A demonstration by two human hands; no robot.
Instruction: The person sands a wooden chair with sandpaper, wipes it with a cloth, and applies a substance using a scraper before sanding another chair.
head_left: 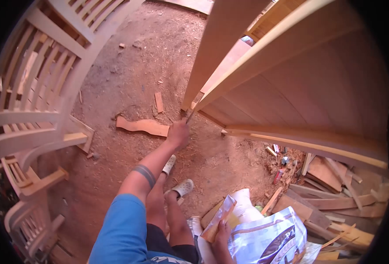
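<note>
My left hand (178,133) reaches forward, closed around a thin flat tool (190,116) that looks like a putty knife. Its tip meets the lower corner of a large wooden panel frame (265,53), beside a wide upright board (223,39). Low in the view, my right hand (222,235) grips a small flat board (220,216) with a shiny, yellowish smeared face. A white printed plastic sack (269,237) lies right beside that hand.
Slatted wooden chairs (36,101) stand along the left. On the dirt floor lie a wavy-edged wood piece (141,126) and a small offcut (159,102). Scrap wood (330,193) is heaped at the lower right, near a red tube (278,176).
</note>
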